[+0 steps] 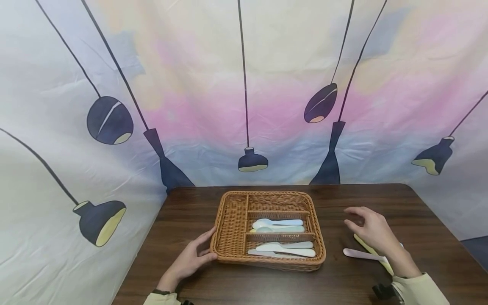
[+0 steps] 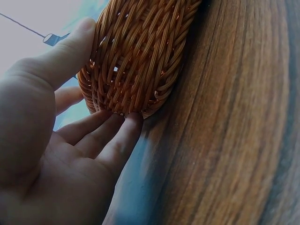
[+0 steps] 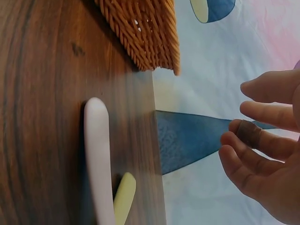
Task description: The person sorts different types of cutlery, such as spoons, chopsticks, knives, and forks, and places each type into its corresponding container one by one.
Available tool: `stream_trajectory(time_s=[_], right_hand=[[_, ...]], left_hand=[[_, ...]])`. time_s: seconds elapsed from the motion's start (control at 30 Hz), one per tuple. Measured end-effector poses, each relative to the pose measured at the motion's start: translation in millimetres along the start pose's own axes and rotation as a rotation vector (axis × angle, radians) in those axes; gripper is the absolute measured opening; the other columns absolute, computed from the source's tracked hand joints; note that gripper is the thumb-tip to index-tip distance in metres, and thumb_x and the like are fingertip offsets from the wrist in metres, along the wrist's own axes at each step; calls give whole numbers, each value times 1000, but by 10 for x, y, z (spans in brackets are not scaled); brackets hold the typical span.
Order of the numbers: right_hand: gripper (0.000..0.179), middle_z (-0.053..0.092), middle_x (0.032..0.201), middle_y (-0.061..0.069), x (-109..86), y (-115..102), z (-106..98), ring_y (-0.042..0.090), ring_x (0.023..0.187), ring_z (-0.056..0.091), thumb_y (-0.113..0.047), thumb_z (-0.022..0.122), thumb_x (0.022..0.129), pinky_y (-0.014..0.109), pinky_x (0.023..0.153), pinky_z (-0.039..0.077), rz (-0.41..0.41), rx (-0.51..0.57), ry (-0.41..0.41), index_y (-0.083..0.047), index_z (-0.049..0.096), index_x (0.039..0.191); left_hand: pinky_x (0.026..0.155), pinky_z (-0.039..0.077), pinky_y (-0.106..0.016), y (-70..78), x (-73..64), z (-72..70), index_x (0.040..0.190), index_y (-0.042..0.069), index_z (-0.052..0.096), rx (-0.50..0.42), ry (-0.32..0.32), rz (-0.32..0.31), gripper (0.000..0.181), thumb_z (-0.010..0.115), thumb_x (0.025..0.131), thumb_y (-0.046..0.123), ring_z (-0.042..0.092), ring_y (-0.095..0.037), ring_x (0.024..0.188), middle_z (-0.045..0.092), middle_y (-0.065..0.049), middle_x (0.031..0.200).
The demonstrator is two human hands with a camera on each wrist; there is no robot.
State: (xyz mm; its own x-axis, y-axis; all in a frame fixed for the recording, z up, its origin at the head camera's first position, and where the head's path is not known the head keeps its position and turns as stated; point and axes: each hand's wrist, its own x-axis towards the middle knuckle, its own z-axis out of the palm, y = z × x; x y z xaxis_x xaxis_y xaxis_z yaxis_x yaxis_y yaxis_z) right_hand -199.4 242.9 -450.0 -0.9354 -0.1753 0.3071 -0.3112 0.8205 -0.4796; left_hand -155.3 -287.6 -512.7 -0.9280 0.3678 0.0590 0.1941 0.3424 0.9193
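My left hand [image 1: 192, 257] touches the left side of a brown wicker cutlery basket [image 1: 324, 254]. In the left wrist view, the thumb [image 2: 77, 44] lies along the woven wall and fingertips [image 2: 133, 119] rest against its lower edge. White and pale blue spoons [image 1: 278, 223] lie in the middle right compartment, with a pale green one [image 1: 289, 229]. Knives [image 1: 286, 250] with light handles lie in the front compartment. My right hand [image 1: 373, 228], holding nothing, hovers right of the basket with loosely bent fingers. Under its wrist lie a pale pink-handled utensil [image 1: 358, 253] and a yellow one [image 1: 362, 244], crossing.
The dark wood table [image 1: 236, 288] carries the basket near its middle. Inside the basket, the long left compartment [image 1: 233, 224] and the back compartment [image 1: 278, 201] hold no cutlery. A cloth printed with hanging lamps [image 1: 253, 162] surrounds the table's far and side edges.
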Motion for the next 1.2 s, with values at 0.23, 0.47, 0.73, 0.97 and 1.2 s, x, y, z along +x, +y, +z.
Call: stream_trajectory(time_s=[0.23,0.47,0.73,0.97,1.2], right_hand=[[33,66,115,19,-74,61,-53,33,88,67,-17,71,88,49,68,58,31,-10,-11,-8,67,120],[32,66,115,22,-135,195,-104,34,86,67,-17,71,88,50,65,57,49,-39,40,-5,67,118],[34,69,98,22,-189,394,-193,39,84,65,-15,72,85,54,64,53,117,-115,51,2,66,114],[43,71,97,16,-251,531,-172,35,86,66,-26,73,87,51,65,55,171,-96,-109,2,65,118],[51,70,105,14,-315,629,-141,23,84,65,-35,75,85,41,62,55,145,-53,-239,-1,64,121]], left_hand=[[103,50,-30,-11,17,17,155,12,27,-4,-8,11,82,72,88,18,27,-46,141,18,-25,159],[102,51,-31,-19,-22,11,155,11,27,10,4,16,81,72,88,18,27,-45,140,20,-24,158],[105,48,-30,-2,-6,-3,155,19,29,-9,7,-22,81,74,87,21,26,-33,143,23,-14,160],[104,49,-29,3,-4,-6,155,18,28,-15,5,-32,82,74,87,20,26,-34,143,22,-14,160],[104,49,-30,-6,5,-2,155,13,27,-5,-3,9,82,73,88,20,25,-41,143,20,-20,160]])
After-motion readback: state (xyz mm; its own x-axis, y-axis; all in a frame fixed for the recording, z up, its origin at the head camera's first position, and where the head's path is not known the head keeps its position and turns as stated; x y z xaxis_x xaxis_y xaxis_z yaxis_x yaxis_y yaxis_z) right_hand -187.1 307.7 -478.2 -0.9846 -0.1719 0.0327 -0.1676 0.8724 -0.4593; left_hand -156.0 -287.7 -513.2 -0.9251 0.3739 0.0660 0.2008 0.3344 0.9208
